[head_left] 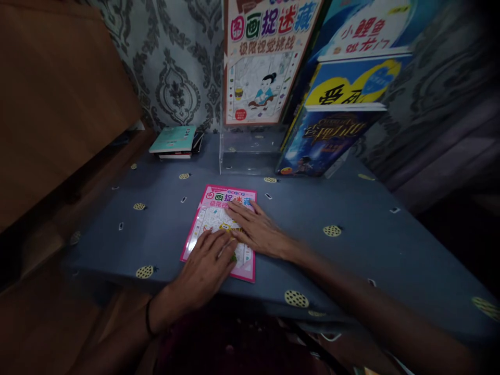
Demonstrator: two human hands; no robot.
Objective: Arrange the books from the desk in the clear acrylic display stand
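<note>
A pink-bordered picture book [247,270] with colourful Chinese lettering lies closed on the blue tablecloth near the table's front edge. My left hand [209,263] rests flat on its lower left part, fingers stretched out and pointing away from me. From the right, my right hand [260,229] lies across the upper right of the cover, fingers extended. Neither hand grips anything. Between them they hide part of the cover drawing, and the fingertips of the two hands come close together. A dark band circles my left wrist.
A clear acrylic stand [250,161] at the back holds an upright book [263,78]. Beside it, a dark blue book [324,138] leans before a blue-and-yellow book [353,83]. Several books [174,140] are stacked at the back left. A brown wooden panel [58,94] stands at left.
</note>
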